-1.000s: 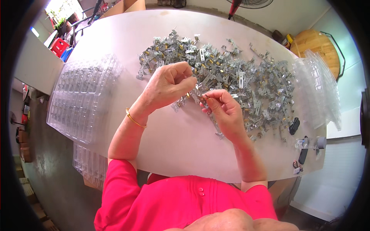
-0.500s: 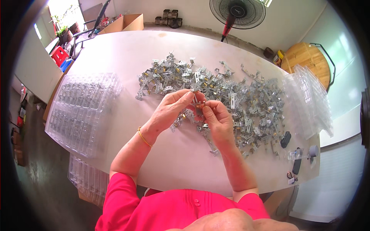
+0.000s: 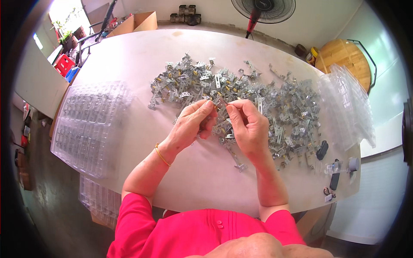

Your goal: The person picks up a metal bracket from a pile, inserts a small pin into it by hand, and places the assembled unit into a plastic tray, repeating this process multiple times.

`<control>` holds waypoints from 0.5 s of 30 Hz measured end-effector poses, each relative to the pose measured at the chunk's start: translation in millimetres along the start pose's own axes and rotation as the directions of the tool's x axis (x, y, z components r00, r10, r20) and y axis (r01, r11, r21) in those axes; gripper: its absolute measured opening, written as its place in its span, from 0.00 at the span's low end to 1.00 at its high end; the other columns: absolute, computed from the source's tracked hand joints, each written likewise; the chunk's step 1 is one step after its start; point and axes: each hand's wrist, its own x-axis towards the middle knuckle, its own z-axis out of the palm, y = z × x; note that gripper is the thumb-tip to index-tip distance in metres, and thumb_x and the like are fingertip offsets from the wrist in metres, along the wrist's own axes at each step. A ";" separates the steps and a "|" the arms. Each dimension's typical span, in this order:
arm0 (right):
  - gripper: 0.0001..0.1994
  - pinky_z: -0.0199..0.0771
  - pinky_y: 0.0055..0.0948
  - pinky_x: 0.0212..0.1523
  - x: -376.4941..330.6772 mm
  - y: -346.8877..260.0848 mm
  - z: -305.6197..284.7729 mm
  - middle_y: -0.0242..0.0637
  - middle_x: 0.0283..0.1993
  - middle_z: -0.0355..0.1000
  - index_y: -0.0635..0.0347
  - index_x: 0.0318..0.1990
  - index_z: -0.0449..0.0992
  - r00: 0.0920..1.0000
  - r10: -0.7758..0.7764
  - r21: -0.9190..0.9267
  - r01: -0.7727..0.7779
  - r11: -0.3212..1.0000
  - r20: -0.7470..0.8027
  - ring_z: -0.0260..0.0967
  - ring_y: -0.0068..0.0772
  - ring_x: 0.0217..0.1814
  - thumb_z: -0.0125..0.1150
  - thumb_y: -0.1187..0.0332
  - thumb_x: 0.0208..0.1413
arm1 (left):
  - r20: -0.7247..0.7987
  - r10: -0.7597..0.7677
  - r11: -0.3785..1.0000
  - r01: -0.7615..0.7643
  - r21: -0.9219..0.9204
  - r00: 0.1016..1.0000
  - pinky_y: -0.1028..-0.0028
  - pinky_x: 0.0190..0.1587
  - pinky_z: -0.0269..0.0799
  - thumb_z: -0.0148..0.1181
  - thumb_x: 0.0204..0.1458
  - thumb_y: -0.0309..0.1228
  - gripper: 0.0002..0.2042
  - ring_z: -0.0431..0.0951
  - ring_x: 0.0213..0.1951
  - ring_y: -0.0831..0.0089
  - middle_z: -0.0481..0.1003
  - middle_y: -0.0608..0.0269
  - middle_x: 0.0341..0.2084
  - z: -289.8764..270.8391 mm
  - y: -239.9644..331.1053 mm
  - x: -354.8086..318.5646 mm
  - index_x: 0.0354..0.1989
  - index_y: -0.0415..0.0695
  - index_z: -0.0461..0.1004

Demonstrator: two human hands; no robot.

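Pinching a small, seemingly bent silvery metal bracket (image 3: 221, 103), both hands.

A table (image 3: 129, 56) is spread across its middle and right with a heap of small metal parts (image 3: 258, 99). At the near edge of the heap, the left hand (image 3: 191, 124) and the right hand (image 3: 247, 127) are held close together, and one small metal piece (image 3: 220, 103) is pinched between their fingertips. A stack of plastic trays (image 3: 88, 124) is laid on the table's left end, partly over its edge. More trays (image 3: 348, 107) are piled at the right end. Behind the table, a fan (image 3: 263, 9) and a cardboard box (image 3: 137, 21) are placed.
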 end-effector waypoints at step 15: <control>0.06 0.70 0.30 0.25 -6.8 -0.8 -1.9 0.39 0.24 0.75 0.58 0.44 0.73 0.999 0.016 -0.089 -0.013 0.996 0.034 0.71 0.32 0.21 0.63 0.70 0.64 | -0.073 0.155 0.925 -0.119 0.360 0.985 0.82 0.20 0.55 0.47 0.72 0.44 0.18 0.60 0.18 0.86 0.65 0.74 0.18 2.4 -5.8 -1.6 0.34 0.43 0.70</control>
